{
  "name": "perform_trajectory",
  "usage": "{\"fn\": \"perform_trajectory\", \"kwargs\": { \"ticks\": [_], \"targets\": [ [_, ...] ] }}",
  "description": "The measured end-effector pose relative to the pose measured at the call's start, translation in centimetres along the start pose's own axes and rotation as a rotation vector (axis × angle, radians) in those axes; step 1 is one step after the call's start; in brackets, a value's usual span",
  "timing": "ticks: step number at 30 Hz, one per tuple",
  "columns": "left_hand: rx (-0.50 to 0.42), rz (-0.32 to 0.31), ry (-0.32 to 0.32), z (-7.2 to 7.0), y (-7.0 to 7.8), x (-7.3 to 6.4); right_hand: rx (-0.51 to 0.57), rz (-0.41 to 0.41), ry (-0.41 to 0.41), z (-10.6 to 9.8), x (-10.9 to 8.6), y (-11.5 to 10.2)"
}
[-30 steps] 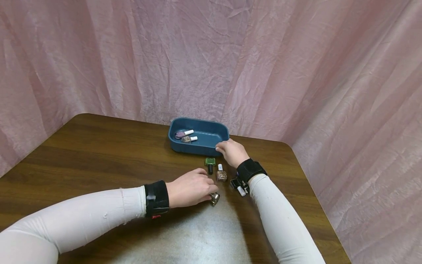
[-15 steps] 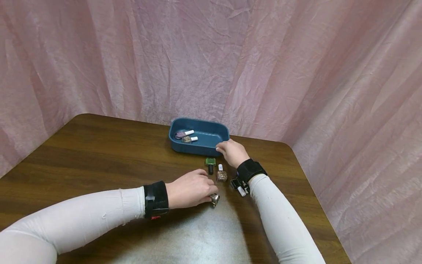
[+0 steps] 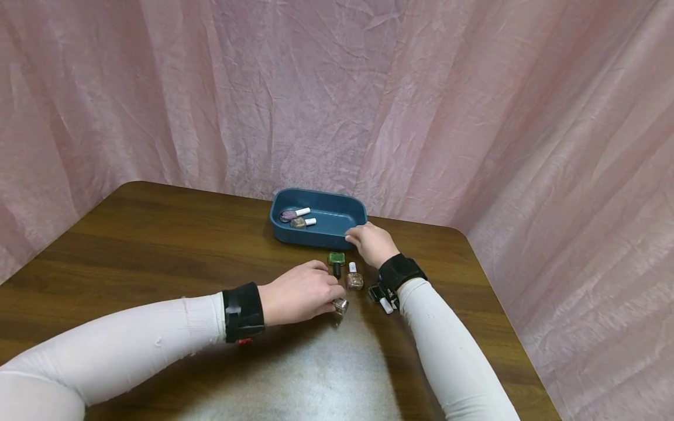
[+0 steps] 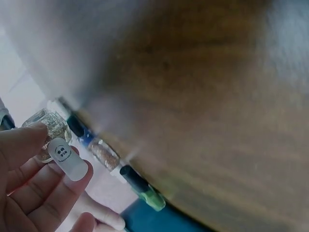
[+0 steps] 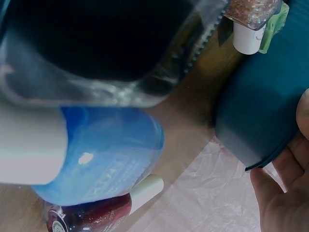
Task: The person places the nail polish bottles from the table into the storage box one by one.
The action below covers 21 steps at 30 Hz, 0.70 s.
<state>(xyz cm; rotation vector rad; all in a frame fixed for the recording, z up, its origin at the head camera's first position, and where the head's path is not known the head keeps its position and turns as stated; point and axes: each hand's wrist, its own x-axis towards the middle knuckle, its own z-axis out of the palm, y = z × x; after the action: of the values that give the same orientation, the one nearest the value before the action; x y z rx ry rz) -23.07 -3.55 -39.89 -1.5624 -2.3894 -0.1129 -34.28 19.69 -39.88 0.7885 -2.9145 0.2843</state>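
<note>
My left hand [image 3: 302,292] pinches a glittery nail polish bottle [image 3: 341,306] between thumb and fingers, just over the table. In the left wrist view its white cap [image 4: 68,160] lies along the fingertips. At the back, my right hand [image 3: 375,244] holds the near right corner of a blue bin [image 3: 310,238], thumb and fingers on either side of its rim. Inside the bin, toward its left, lie a purple nail polish [image 3: 288,216] and a gold glitter one [image 3: 298,223], both white-capped.
Between the hands lie a green nail polish [image 3: 336,258] with a black cap and a copper glitter one [image 3: 355,281]. A dark bottle [image 3: 375,292] sits beside the right wrist. The right wrist view also shows blue [image 5: 111,154] and dark red [image 5: 96,215] bottles. Pink curtain [image 3: 326,105] hangs behind.
My left hand has risen slightly and shifted a little left, lifting the glittery bottle with it. The right hand stays at the bin's corner.
</note>
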Motion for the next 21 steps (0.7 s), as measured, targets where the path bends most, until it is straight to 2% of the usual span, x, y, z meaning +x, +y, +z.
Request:
{"fn": "perform_trajectory", "kwargs": {
  "ticks": [15,21],
  "targets": [
    [0.014,-0.025,0.146,-1.5,-2.4,-0.1,-0.002,-0.015,0.023,0.1,0.1,0.1],
    [0.028,-0.035,0.179,-2.0,-3.0,-0.3,-0.003,-0.01,0.017,0.0,0.0,-0.1]
  ]
}}
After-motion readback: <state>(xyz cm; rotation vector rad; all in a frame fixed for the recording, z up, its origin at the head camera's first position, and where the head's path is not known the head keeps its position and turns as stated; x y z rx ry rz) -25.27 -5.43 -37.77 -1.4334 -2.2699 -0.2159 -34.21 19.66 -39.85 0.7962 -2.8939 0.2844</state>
